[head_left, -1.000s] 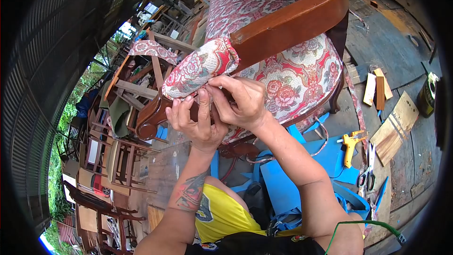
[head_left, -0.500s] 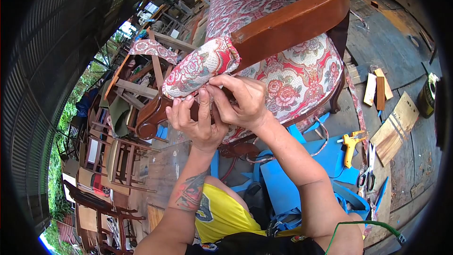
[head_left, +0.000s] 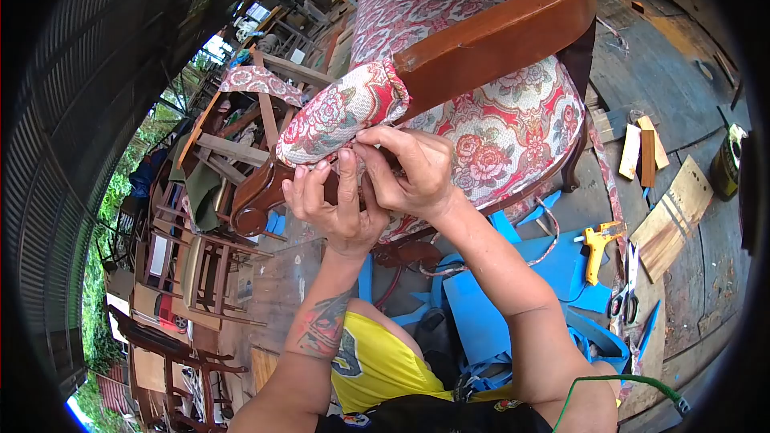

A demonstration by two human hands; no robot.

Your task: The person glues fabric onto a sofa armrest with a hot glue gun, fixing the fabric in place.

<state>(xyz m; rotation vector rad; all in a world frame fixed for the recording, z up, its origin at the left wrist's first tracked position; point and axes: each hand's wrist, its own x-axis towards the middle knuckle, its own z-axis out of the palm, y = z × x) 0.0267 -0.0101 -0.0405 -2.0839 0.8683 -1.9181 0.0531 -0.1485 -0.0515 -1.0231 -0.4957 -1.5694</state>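
Note:
A padded armrest cover of red and cream floral upholstery fabric (head_left: 333, 116) wraps the front part of the sofa's wooden arm (head_left: 497, 28). My left hand (head_left: 337, 208) is at the cover's lower edge, fingertips pressing the fabric against the wood from below. Close beside it, my right hand (head_left: 413, 172) pinches the same edge between thumb and forefinger. The fingertips of both hands almost meet, and the exact bit of fabric between them is hidden. Below the arm, the sofa seat (head_left: 513, 128) wears matching floral fabric.
On the right lie a yellow glue gun (head_left: 597, 252), scissors (head_left: 630, 285), wood offcuts (head_left: 672, 216) and a can (head_left: 726, 164). Blue foam sheets (head_left: 477, 305) cover the floor near my legs. Wooden chair frames (head_left: 200, 273) are stacked at left.
Almost nothing differs. Both hands stay at the fabric's lower edge, with at most a tiny shift of the fingers.

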